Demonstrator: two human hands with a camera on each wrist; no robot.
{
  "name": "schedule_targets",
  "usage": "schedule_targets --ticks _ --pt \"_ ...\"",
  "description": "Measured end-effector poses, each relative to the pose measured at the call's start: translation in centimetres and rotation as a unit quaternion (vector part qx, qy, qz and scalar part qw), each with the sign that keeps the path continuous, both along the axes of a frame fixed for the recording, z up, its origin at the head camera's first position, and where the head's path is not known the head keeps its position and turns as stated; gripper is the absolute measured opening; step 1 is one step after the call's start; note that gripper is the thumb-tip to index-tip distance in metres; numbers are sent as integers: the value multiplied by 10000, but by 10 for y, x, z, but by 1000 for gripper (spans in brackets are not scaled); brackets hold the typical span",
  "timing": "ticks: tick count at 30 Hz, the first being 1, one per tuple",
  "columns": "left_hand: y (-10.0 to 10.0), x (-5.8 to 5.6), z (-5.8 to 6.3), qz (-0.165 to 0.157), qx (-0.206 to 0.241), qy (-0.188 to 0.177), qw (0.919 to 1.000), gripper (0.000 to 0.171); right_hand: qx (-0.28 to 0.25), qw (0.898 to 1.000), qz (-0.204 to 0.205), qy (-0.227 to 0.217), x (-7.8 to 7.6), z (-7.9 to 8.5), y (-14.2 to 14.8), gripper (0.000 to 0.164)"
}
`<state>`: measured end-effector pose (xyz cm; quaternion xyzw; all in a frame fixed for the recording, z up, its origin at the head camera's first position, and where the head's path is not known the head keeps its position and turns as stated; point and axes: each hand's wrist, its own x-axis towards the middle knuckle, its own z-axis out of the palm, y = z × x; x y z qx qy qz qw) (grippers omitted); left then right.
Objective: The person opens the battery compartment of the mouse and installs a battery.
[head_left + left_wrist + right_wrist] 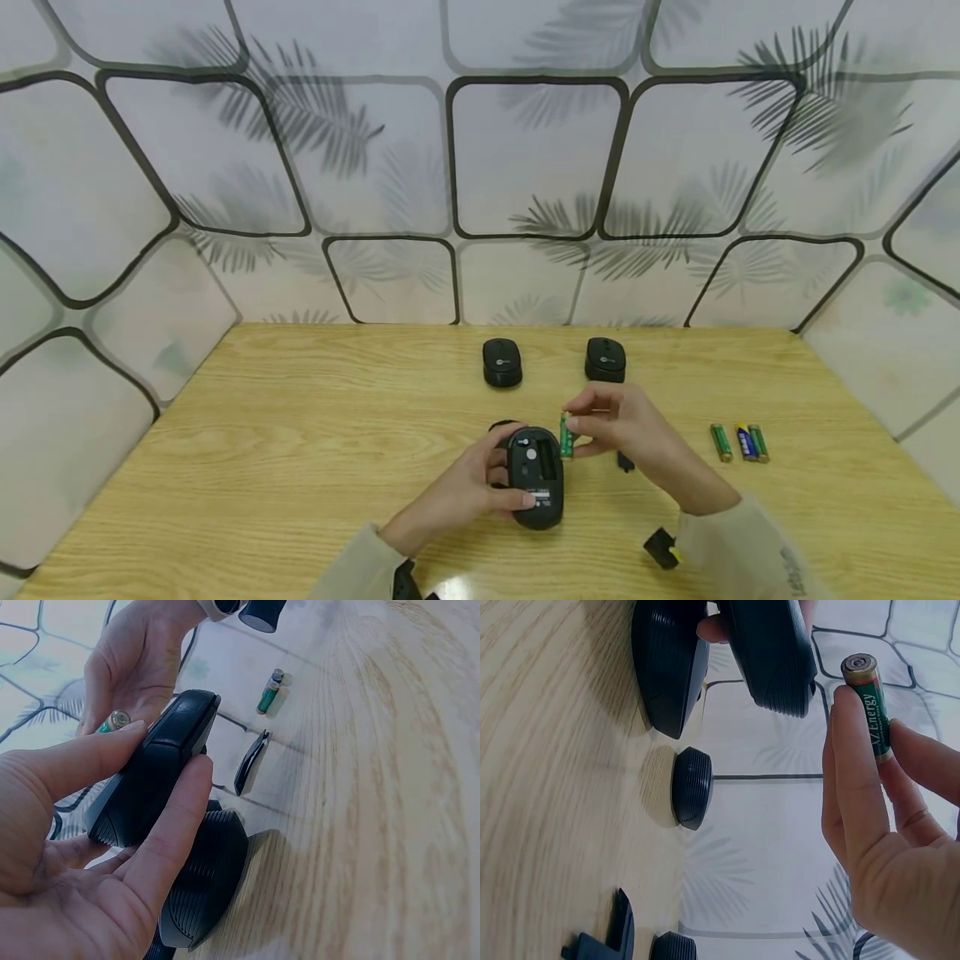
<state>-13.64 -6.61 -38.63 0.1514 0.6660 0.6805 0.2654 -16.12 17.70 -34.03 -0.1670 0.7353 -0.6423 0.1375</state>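
Head view: a person's left hand (467,490) grips a black computer mouse (531,481) underside up, thumb across its label, while the right hand (621,423) pinches a green battery (566,437) between thumb and fingers. The pinched battery is just to the right of the mouse, and an uncovered battery slot (547,460) sits to the left of the right hand's fingertips. Seen from the left wrist, the left hand's thumb and fingers hold the mouse from opposite sides; from the right wrist, the word "Energy" shows on the battery, which is apart from the mouse. Below the left hand, a second mouse (210,877) rests on the wooden table (300,442). Ahead of the left hand is a third mouse (502,363); a fourth mouse (605,358) is just beyond the right hand. A slim black piece (252,763) lies on the table beneath the right hand. Off to that hand's right lie three more batteries: a lone green cell (722,442), then a blue cell (746,442) beside another green cell (758,443). A black object (661,549) shows near the right sleeve (750,550).
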Motion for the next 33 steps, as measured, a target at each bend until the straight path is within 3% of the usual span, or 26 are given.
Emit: schedule_targets --ticks 10,17,28,33 --pt "0 -1 0 -42 -68 27 10000 83 -186 9998 69 14 0 -3 -8 17" --pt "0 0 -1 -7 -120 54 9999 83 42 10000 54 -12 1 -2 -10 18" --pt "1 -1 0 -28 -89 54 9999 82 505 9968 94 617 6 2 -15 16" --pt "1 -1 0 2 -120 21 9999 82 526 9964 59 667 7 2 -16 14"
